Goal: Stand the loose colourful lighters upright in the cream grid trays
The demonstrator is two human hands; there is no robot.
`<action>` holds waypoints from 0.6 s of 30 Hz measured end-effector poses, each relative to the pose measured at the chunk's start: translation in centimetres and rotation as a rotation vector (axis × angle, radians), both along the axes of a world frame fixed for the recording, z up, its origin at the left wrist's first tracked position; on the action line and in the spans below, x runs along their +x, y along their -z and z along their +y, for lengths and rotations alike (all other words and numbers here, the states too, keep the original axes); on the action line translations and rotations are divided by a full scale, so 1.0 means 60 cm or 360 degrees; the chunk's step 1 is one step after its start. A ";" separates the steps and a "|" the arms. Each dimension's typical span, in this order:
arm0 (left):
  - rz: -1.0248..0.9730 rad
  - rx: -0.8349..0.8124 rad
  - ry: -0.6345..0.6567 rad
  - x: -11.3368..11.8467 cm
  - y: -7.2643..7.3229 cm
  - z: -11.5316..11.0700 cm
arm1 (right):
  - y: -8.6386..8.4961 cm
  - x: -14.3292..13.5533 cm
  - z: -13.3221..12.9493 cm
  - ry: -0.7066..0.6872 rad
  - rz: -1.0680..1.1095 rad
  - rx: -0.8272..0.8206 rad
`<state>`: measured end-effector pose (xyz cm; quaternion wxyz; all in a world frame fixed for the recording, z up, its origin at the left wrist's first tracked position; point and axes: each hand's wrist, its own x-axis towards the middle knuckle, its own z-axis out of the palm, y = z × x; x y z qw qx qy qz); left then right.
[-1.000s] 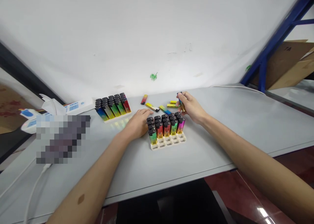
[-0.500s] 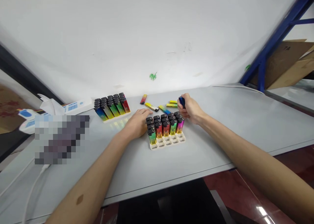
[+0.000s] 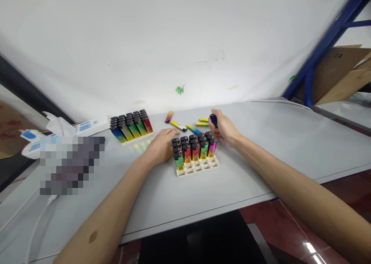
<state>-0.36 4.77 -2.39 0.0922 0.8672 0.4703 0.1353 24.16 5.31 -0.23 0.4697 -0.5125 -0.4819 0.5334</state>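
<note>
My right hand (image 3: 222, 128) is closed around a dark blue lighter (image 3: 213, 120), lifted behind the right end of a white slotted rack (image 3: 198, 166). Several black-topped lighters (image 3: 195, 151) in green, red and pink stand upright in the rack, with bare slots at its front. Resting on the table at the rack's left side, my left hand (image 3: 162, 145) has its fingers stretched forward; their tips are partly hidden by the lighters. Behind the rack lie a red and yellow lighter (image 3: 169, 117), a yellow one (image 3: 178, 126), a blue and yellow one (image 3: 193, 129) and yellow-green ones (image 3: 202, 123).
A second rack (image 3: 136, 139) packed with upright lighters stands at the left back. Power strips (image 3: 87, 126) and a blurred-out dark object (image 3: 74, 163) with a white cable (image 3: 39, 221) occupy the left side. A wall (image 3: 145, 55) bounds the table's back; cardboard boxes (image 3: 336, 73) sit at far right.
My right hand has tilted slightly, and the lighter in it has turned a little. My left hand and the racks stay put; the view has shifted very slightly.
</note>
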 end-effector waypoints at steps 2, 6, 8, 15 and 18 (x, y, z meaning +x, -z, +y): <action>0.0023 -0.0018 -0.0009 0.000 -0.001 0.000 | -0.001 0.000 0.000 0.0005 0.0015 0.0012; 0.0033 -0.0022 -0.0018 0.002 -0.002 -0.001 | -0.001 0.003 0.002 0.0017 0.0050 0.0033; 0.0036 -0.0018 -0.0031 0.004 -0.004 -0.003 | 0.001 0.004 0.004 0.0043 0.0022 0.0028; 0.0043 -0.0045 -0.0060 0.008 -0.012 -0.009 | 0.007 0.007 0.007 0.0100 -0.0059 0.0307; 0.0031 -0.0036 -0.0047 0.009 -0.011 -0.008 | 0.002 0.014 0.005 0.0005 -0.0177 0.0501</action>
